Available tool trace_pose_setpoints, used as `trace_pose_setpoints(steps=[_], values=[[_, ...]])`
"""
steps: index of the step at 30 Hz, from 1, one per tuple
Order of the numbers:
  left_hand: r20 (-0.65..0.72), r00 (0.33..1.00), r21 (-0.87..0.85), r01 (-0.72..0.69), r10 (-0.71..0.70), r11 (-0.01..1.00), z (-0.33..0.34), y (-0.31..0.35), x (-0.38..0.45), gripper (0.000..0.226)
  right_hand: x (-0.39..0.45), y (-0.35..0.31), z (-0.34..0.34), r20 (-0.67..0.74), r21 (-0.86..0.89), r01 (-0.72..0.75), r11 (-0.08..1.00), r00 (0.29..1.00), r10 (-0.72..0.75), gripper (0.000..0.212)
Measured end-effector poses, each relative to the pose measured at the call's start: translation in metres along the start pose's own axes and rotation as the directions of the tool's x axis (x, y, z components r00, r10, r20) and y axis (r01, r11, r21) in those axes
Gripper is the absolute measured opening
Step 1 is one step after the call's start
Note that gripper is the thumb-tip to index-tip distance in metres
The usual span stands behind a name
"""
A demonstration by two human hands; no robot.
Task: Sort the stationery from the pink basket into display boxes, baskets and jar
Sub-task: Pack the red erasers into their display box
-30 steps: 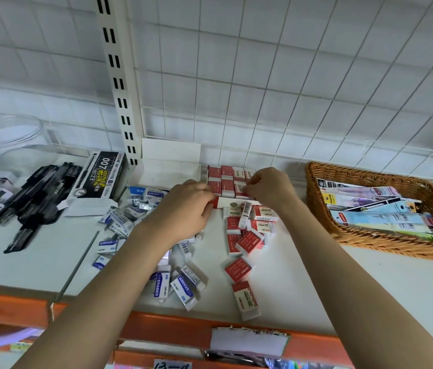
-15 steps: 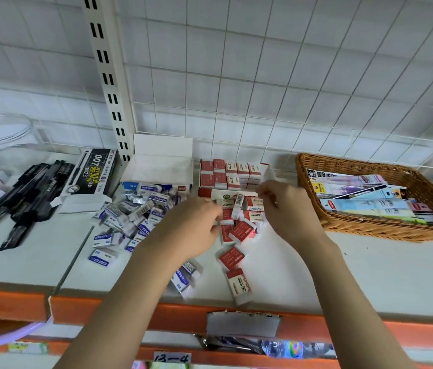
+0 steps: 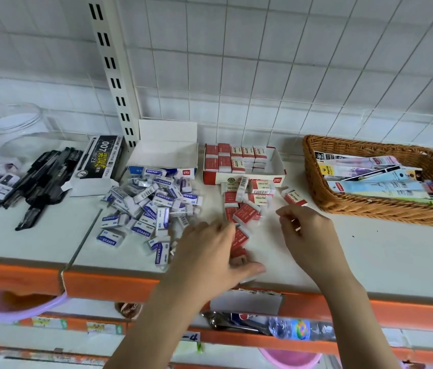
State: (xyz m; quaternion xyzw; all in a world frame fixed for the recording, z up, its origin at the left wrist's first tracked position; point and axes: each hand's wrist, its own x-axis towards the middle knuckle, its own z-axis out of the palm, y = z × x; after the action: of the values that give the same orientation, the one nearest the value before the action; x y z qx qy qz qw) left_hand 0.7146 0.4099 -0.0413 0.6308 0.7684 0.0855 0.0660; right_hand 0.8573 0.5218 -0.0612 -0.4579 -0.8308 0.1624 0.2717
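Note:
Loose red erasers (image 3: 246,211) lie on the white shelf in front of a red display box (image 3: 279,161) that has rows of red erasers (image 3: 234,158) packed in its left part. My left hand (image 3: 210,251) lies over the red erasers nearest the shelf's front edge, thumb spread to the right and fingers blurred. My right hand (image 3: 308,235) hovers just right of the red pile with loosely curled fingers and nothing in it. One red eraser (image 3: 293,197) lies apart beyond it. A heap of blue erasers (image 3: 151,206) spills from a white-and-blue box (image 3: 167,155).
A wicker basket (image 3: 369,209) with packaged stationery stands at the right. Black pens (image 3: 45,177) and a black pen box (image 3: 101,158) lie at the left, near a clear jar (image 3: 15,126). A pink basket rim (image 3: 10,312) shows below the orange shelf edge.
Both hands have drawn back from the red display box toward the shelf's front. The left hand has come down onto the nearest red erasers, the right has moved back and right.

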Motion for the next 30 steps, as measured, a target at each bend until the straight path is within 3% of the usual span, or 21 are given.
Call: trace_pose_setpoints(steps=[3,8,13,15,18,20,23,25,30], values=[[-0.062,0.997,0.057,0.053,-0.05,0.997,0.008,0.009,0.002,0.075,-0.006,0.005,0.002,-0.009,0.013,-0.017,1.0,1.0,0.017,0.016],[-0.077,0.997,-0.112,0.006,-0.015,0.994,0.006,0.009,-0.001,0.038,-0.008,0.011,0.001,-0.045,0.011,-0.009,1.0,0.999,0.009,0.017],[-0.106,0.993,-0.266,0.02,-0.05,0.964,-0.004,0.003,-0.004,0.036,0.012,0.007,0.0,-0.048,-0.095,0.074,0.993,0.996,-0.079,0.03],[-0.154,0.985,-0.252,0.035,-0.076,0.967,-0.008,-0.001,0.0,0.039,0.028,0.005,0.003,0.022,-0.184,0.075,0.98,0.997,-0.072,0.038],[-0.167,0.985,-0.197,0.017,-0.051,0.98,-0.009,-0.003,0.01,0.041,0.041,0.003,0.008,0.227,-0.344,-0.014,0.939,0.969,0.097,0.046],[-0.109,0.994,-0.156,-0.034,0.017,0.987,-0.005,0.002,0.013,0.04,0.041,0.01,0.012,0.22,-0.369,-0.028,0.929,0.969,0.116,0.043],[-0.069,0.992,-0.093,-0.11,0.104,0.99,0.006,0.01,0.012,0.038,0.037,0.022,0.015,0.072,-0.274,-0.059,0.96,0.994,0.081,0.029],[-0.079,0.993,-0.081,-0.092,0.086,0.992,0.011,0.013,0.012,0.041,0.032,0.025,0.014,0.033,-0.181,-0.04,0.983,0.998,0.047,0.023],[-0.094,0.994,-0.126,-0.075,0.063,0.989,0.008,0.011,0.018,0.033,0.031,0.012,0.004,-0.024,-0.02,0.023,1.0,0.999,-0.023,0.037]])
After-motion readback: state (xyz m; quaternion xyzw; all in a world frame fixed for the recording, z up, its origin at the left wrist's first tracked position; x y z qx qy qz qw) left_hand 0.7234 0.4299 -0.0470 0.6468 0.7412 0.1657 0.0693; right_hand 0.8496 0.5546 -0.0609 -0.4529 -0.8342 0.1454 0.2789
